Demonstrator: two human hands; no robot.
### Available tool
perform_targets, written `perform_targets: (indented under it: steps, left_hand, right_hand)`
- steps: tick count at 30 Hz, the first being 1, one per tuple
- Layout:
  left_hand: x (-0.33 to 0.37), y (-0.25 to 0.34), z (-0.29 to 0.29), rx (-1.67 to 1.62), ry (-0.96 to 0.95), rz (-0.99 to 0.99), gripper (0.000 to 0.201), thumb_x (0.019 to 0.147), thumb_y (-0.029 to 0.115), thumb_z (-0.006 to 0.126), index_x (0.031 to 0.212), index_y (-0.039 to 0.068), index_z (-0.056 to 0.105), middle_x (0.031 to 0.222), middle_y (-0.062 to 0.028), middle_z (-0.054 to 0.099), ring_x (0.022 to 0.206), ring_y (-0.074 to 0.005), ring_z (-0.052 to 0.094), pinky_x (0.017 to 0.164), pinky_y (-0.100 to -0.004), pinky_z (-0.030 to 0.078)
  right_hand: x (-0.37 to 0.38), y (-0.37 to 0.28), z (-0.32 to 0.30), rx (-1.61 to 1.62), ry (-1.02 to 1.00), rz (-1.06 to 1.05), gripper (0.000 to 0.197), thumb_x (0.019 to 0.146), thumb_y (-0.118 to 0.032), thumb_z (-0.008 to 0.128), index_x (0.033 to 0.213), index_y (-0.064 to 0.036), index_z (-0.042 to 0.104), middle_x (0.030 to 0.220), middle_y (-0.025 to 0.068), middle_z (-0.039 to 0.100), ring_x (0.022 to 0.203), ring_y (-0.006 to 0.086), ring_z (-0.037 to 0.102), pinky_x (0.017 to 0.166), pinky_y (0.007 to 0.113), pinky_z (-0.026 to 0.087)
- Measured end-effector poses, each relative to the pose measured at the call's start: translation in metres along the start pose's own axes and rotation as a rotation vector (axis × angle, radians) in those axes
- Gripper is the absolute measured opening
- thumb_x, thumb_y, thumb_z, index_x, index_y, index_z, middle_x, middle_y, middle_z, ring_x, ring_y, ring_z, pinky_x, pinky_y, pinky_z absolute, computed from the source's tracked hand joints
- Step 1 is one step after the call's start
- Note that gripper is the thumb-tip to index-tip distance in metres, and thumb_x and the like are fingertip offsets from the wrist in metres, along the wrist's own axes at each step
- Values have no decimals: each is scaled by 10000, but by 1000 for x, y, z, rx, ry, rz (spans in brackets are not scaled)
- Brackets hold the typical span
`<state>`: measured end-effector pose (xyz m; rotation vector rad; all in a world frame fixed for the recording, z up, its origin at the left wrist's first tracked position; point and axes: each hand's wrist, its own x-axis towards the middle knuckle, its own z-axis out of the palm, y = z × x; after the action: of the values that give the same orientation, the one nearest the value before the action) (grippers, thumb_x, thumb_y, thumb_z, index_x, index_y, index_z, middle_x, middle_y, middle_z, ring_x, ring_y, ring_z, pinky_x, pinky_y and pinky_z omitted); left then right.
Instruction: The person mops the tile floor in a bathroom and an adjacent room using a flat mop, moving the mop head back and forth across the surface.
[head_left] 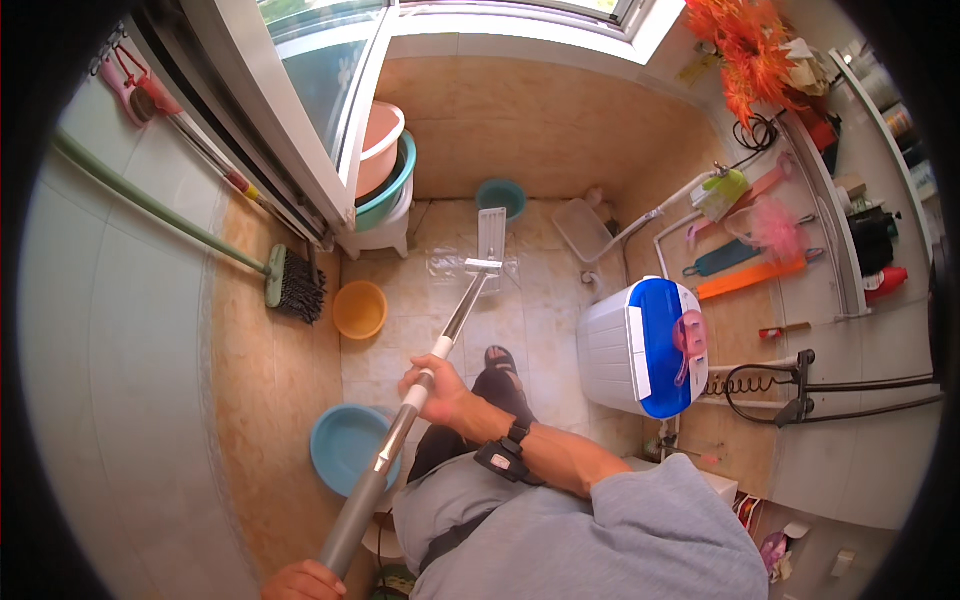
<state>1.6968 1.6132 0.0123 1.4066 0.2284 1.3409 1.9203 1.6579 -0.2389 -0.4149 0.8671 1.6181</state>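
Observation:
A long-handled flat mop (393,440) runs slantwise from the lower left up to the middle of the floor. My right hand (437,390), with a black band on its wrist, is wrapped round the white collar partway along the pole. At the lower edge my left hand (304,580) grips the thick grey upper end; part of it is cut off. The narrow white mop head (491,236) rests on the pale tiled floor (400,375), pointing toward the far wall. Around it the tiles look shiny.
A blue basin (352,447), an orange basin (360,309) and a teal basin (501,200) stand on the floor. At right is a white and blue tub-like machine (640,348). A green-handled brush (294,284) leans left, beside the open window frame (345,200).

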Motion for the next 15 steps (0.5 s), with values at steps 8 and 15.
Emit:
perform_targets:
  steps: [8,15]
  left_hand:
    - [0,2,-12,-76,-13,63,166,667,59,539,563,60,409,484,-51,427,409,-157,393,453,-299,386]
    - [10,18,-12,-55,-59,30,164,642,67,542,550,59,407,463,-48,409,388,-163,386,437,-304,376]
  right_hand:
    - [-13,19,-10,30,37,11,168,758,-91,578,748,-78,410,628,25,442,579,168,497,655,350,458]
    - [-11,34,-23,-41,-21,86,166,752,-108,566,777,-55,411,660,79,455,647,243,503,674,402,456]
